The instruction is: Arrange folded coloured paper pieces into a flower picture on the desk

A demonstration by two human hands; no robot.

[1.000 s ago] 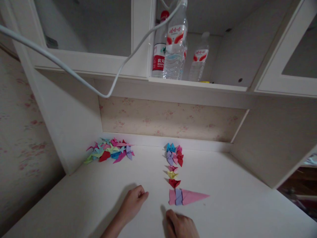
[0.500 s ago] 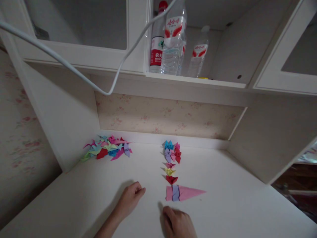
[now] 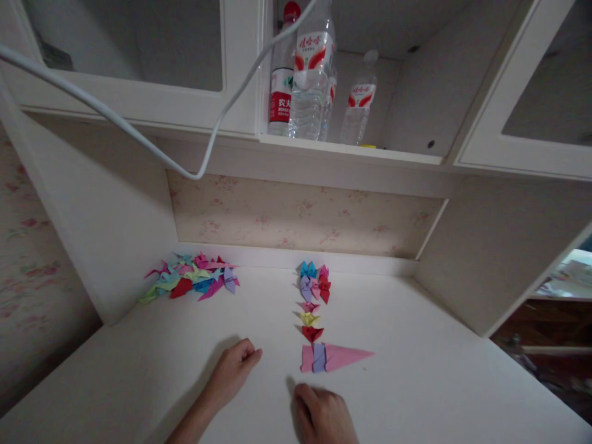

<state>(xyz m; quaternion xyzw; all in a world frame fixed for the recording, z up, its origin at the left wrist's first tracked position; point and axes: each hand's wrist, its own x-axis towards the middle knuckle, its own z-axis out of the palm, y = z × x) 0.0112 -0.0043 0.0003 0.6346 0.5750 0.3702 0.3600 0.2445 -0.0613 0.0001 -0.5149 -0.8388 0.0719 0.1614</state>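
My left hand (image 3: 234, 365) rests on the white table with its fingers curled in and the thumb along the side, and nothing shows in it. Closed too, my right hand (image 3: 324, 412) lies just below a pink folded paper piece (image 3: 349, 356) with a pointed right end and a purple band (image 3: 319, 358). Above that piece, a red folded paper (image 3: 312, 333), a yellow one (image 3: 309, 319) and a small pink one (image 3: 311, 306) form a column. At its top sits a cluster of several folded papers, among them a blue one (image 3: 308, 269) and a purple one (image 3: 306, 287). Neither hand touches them.
A heap of colourful folded papers (image 3: 194, 275) lies at the table's back left. Overhead, a white cabinet shelf (image 3: 351, 151) holds several plastic bottles (image 3: 311, 80). A white cable (image 3: 152, 147) hangs across the upper left. Side panels enclose the table (image 3: 407, 388).
The view has turned slightly right, so everything sits a little further left in the picture. Both hands and the papers keep their places on the table.
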